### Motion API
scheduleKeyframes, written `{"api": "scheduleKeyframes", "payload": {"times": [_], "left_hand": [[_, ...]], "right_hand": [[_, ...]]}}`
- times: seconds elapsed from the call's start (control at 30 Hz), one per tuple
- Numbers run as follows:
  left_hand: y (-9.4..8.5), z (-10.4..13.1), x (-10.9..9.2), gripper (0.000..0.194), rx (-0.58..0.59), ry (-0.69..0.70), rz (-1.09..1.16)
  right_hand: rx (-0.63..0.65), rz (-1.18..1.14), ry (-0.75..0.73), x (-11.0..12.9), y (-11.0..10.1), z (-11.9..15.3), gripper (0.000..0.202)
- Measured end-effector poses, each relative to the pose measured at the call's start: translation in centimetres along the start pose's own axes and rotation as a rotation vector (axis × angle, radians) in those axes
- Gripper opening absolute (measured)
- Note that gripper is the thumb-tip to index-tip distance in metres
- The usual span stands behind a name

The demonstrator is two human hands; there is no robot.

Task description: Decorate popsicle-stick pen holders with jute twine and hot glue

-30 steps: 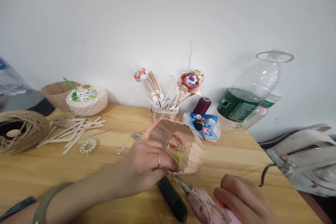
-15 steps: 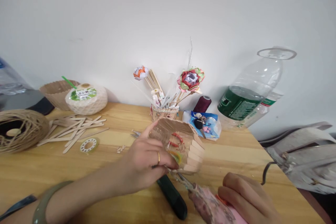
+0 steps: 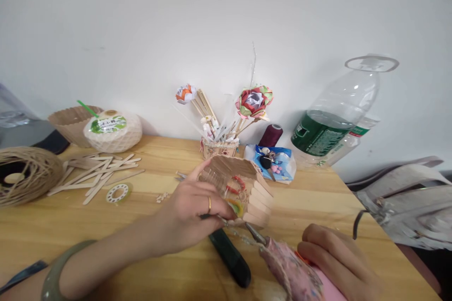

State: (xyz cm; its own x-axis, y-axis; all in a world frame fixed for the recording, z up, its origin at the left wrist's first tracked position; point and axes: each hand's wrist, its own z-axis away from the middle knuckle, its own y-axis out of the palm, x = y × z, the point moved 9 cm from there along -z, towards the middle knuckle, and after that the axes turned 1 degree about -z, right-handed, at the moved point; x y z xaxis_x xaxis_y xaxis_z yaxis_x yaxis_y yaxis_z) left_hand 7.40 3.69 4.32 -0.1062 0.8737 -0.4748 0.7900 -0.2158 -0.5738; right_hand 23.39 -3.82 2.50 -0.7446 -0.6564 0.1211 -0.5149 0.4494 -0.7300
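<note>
My left hand [image 3: 199, 207], with a ring on one finger, is closed on the near rim of a bowl-shaped holder [image 3: 259, 204] covered in wooden craft sticks. Red and yellow-green pieces lie inside the holder. A thin twisted cord [image 3: 243, 239] runs from my left fingertips past the nozzle and down along the glue gun. My right hand [image 3: 337, 261] grips a pink glue gun [image 3: 296, 268], its metal tip close to the holder's near edge; I cannot tell whether it touches. Below the holder, a dark green-black handle [image 3: 231, 258] lies on the table.
Loose craft sticks [image 3: 102, 174], a tape roll [image 3: 118, 193] and a twine ball [image 3: 33, 174] lie to the left. Behind the holder stand a pot of paper flowers [image 3: 219, 148], a blue packet [image 3: 271, 162], a thread spool [image 3: 270, 135] and a large bottle [image 3: 330, 127].
The glue gun has shifted slightly right and its tip a little up, and more of the cord shows beside it. My left hand keeps its hold on the holder.
</note>
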Motion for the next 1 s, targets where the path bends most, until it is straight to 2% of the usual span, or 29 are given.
{"api": "scheduleKeyframes", "payload": {"times": [0.27,0.37,0.57,0.77,1.0], "left_hand": [[-0.1,0.0,0.0,0.01,-0.029,0.025,0.036],[-0.1,0.1,0.2,0.01,-0.028,0.011,0.062],[-0.2,0.0,0.2,0.013,-0.013,0.004,0.055],[-0.1,0.0,0.1,0.013,0.008,-0.007,0.065],[0.2,-0.3,-0.1,0.014,0.123,-0.057,0.028]], "right_hand": [[-0.006,0.013,-0.012,0.0,-0.3,-0.2,0.031],[-0.009,0.046,0.035,-0.3,-0.3,-0.3,0.032],[-0.045,0.045,0.06,-0.3,-0.8,0.0,0.026],[0.029,0.052,0.117,-1.1,-0.8,0.3,0.03],[-0.084,0.014,0.187,-2.1,-1.1,0.9,0.027]]}}
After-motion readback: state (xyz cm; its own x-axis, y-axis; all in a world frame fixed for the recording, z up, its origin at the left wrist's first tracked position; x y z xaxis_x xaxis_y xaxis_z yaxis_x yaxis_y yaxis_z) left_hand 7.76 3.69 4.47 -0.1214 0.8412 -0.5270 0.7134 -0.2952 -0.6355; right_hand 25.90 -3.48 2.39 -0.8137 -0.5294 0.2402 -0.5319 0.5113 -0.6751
